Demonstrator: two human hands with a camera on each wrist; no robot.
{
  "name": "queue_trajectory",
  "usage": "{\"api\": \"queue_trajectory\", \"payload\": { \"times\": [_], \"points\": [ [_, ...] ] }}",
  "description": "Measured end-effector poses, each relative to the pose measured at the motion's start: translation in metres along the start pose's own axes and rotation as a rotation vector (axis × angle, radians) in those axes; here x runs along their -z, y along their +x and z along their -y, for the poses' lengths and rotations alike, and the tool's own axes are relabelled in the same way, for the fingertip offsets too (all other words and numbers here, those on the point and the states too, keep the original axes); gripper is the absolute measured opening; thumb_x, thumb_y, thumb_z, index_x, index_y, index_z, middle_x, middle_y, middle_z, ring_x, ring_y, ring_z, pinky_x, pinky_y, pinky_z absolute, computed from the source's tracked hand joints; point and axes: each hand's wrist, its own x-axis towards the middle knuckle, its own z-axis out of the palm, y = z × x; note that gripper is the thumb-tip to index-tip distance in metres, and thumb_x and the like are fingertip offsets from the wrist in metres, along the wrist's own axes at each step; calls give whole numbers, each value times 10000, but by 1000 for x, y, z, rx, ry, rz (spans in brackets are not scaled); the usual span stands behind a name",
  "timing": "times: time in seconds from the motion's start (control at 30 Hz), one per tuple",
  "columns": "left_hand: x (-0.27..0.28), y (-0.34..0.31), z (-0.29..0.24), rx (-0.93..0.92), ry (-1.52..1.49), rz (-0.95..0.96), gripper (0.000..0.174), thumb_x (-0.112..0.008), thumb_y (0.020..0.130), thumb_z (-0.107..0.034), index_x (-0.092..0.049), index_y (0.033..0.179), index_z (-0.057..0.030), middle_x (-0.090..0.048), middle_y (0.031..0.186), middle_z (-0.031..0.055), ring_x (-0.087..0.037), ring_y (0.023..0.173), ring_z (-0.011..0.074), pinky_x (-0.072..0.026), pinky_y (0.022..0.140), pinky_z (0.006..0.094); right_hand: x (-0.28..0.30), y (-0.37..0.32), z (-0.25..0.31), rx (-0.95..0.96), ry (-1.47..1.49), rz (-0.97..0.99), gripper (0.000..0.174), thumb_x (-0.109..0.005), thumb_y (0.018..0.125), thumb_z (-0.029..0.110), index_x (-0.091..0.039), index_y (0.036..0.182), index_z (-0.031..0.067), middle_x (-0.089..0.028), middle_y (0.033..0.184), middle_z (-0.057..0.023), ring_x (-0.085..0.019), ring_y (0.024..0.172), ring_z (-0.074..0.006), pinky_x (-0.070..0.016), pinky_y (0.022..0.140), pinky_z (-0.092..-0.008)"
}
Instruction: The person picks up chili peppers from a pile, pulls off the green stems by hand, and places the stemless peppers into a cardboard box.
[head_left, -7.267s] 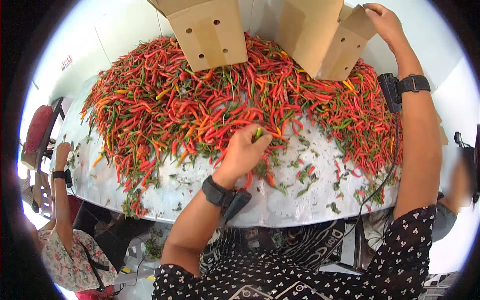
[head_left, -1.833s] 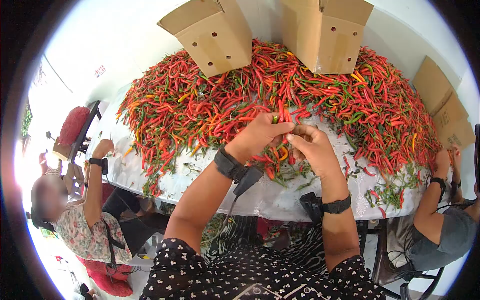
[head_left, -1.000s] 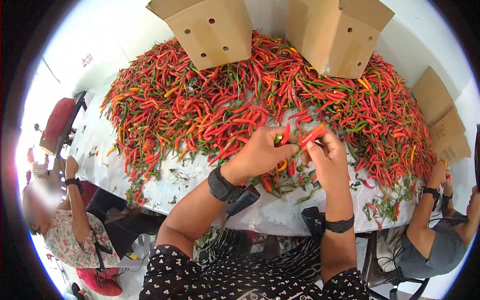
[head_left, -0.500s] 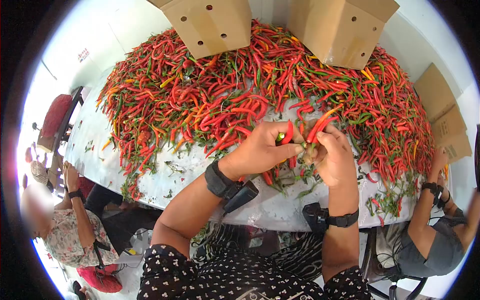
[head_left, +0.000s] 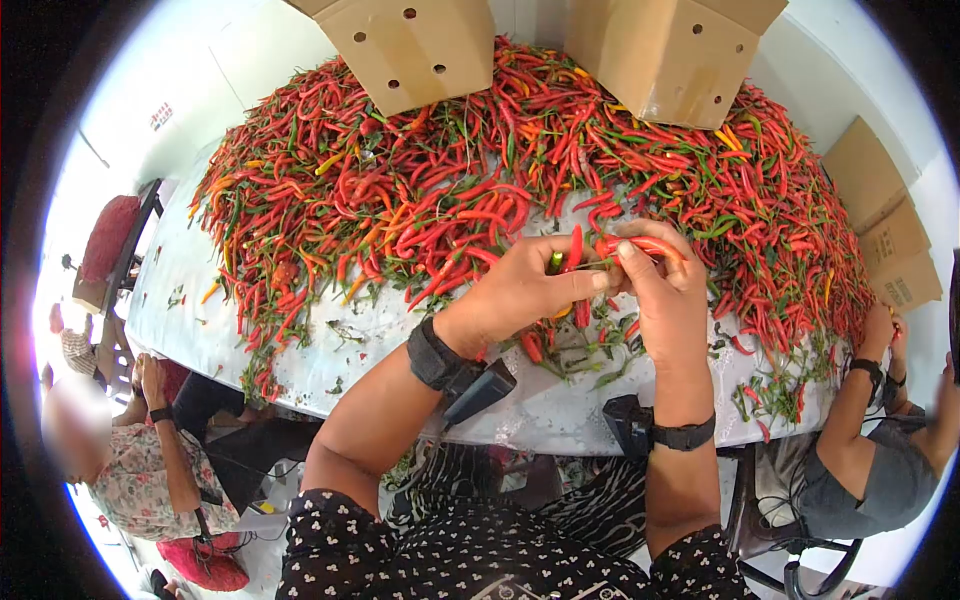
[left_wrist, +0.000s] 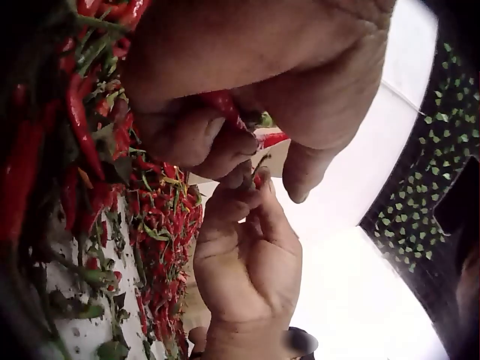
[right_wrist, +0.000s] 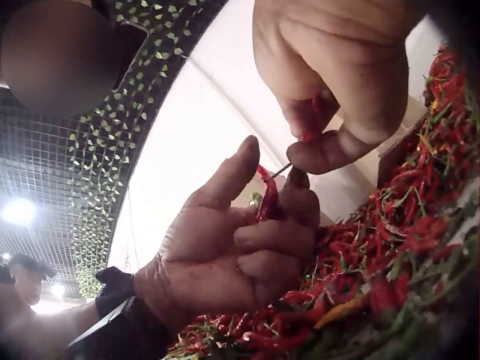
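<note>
In the head view, my left hand [head_left: 525,288] and right hand [head_left: 665,300] meet over the front of a large pile of chili peppers [head_left: 420,200]. Curled left fingers hold a red chili [head_left: 575,248] with its tip up, beside a green stem end [head_left: 555,262]. Between thumb and fingers my right hand pinches another red chili [head_left: 655,246], its tip pointing right. A thin stem [right_wrist: 279,172] runs between the two hands in the right wrist view, close to the left fingertips. The left palm partly hides what it holds.
Two cardboard boxes [head_left: 415,55] [head_left: 670,65] stand at the back of the pile on the metal table [head_left: 560,425]. Loose stems and leaves [head_left: 765,400] lie along the front. One person [head_left: 150,470] sits at the left, another [head_left: 860,470] at the right, near flattened cardboard [head_left: 890,240].
Earlier my right hand was on the right box's flap; it has come down beside the left hand. Over the last second, the chili in my right hand has tilted from pointing up to pointing right.
</note>
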Motion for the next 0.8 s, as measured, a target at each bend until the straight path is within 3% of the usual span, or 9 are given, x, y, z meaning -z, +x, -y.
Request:
{"api": "queue_trajectory", "payload": {
  "times": [0.2,0.37,0.53,0.6,0.8],
  "points": [
    [-3,0,4,62,-69,-101,187,-589,854,-189,-565,965,-40,-450,627,-67,-341,498,14,-251,446,185,-1,-1,-4,72,-130,40,155,-587,820,56,-608,961,-3,-611,816,-35,-545,661,-62,-459,583,-208],
    [0,1,8,36,-104,-70,148,-583,855,-166,-562,939,-47,-462,635,-59,-335,495,18,-246,443,191,-1,-1,-4,143,-215,38,163,-591,817,57,-609,963,-12,-612,801,-31,-543,653,-61,-453,579,-199],
    [5,2,15,-18,-192,-6,95,-580,855,-145,-553,887,-59,-441,618,-62,-329,494,27,-234,440,196,-1,-2,4,-60,56,70,172,-598,818,84,-605,958,-16,-604,777,-40,-540,611,-77,-443,549,-207],
    [7,3,18,-34,-195,5,102,-593,845,-157,-570,866,-60,-449,598,-66,-369,505,20,-268,451,190,-1,-2,2,-88,113,61,183,-596,821,89,-598,969,-17,-602,770,-42,-540,605,-82,-443,545,-212],
    [8,2,16,-52,-232,59,58,-568,858,-113,-525,839,-79,-422,630,-52,-338,506,44,-246,452,207,2,-1,-2,-145,302,92,210,-596,827,105,-576,991,-25,-602,763,-53,-540,587,-98,-454,534,-237]
  ]
}}
